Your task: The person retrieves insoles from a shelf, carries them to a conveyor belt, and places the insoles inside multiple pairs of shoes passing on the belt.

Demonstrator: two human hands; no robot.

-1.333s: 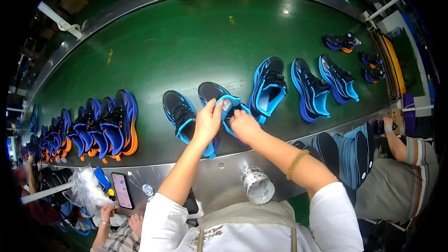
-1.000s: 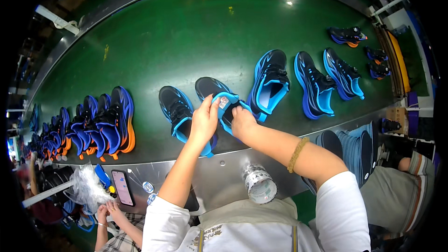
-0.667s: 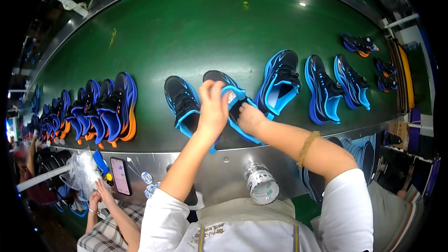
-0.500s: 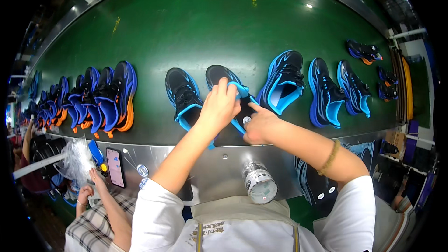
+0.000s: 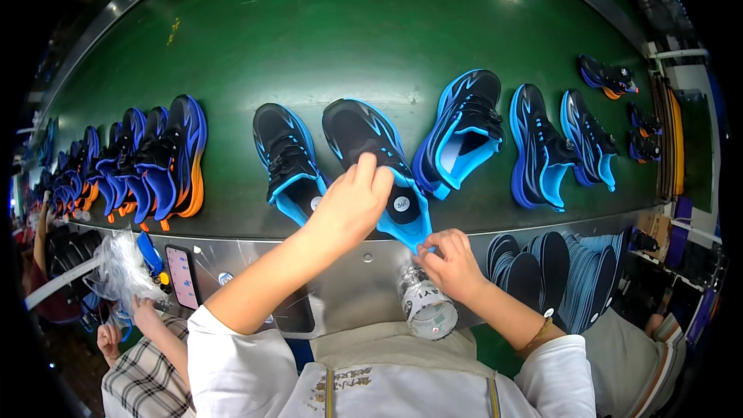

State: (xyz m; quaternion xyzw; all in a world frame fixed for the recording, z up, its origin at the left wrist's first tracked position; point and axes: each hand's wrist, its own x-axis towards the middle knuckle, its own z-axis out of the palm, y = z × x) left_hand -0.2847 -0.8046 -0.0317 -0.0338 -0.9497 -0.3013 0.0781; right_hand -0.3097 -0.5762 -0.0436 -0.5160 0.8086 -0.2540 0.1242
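A black sneaker (image 5: 365,128) with blue trim and a bright blue lining lies on the green belt, toe pointing away from me. My left hand (image 5: 352,197) is closed on its tongue area, though the fingers hide what exactly they grip. At the heel, my right hand (image 5: 451,263) pinches the blue collar between thumb and fingers. Inside the shoe shows a dark insole (image 5: 404,207) with a round white sticker. Just left lies a matching sneaker (image 5: 286,139), partly covered by my left hand and forearm. Another such sneaker (image 5: 470,120) lies close on the right, its inside pale.
More sneakers (image 5: 534,147) lie farther right; a row with orange soles (image 5: 186,155) lines the left. On the metal ledge (image 5: 340,294) are a phone (image 5: 182,277), a clear plastic jar (image 5: 428,310) and stacked insoles (image 5: 592,271). A co-worker's hands (image 5: 143,313) are beside plastic bags (image 5: 128,267).
My right hand has left the shoe's opening and moved down to the heel collar. The insole now lies visible inside. My left hand has shifted slightly down and left; shoes at left appear farther left.
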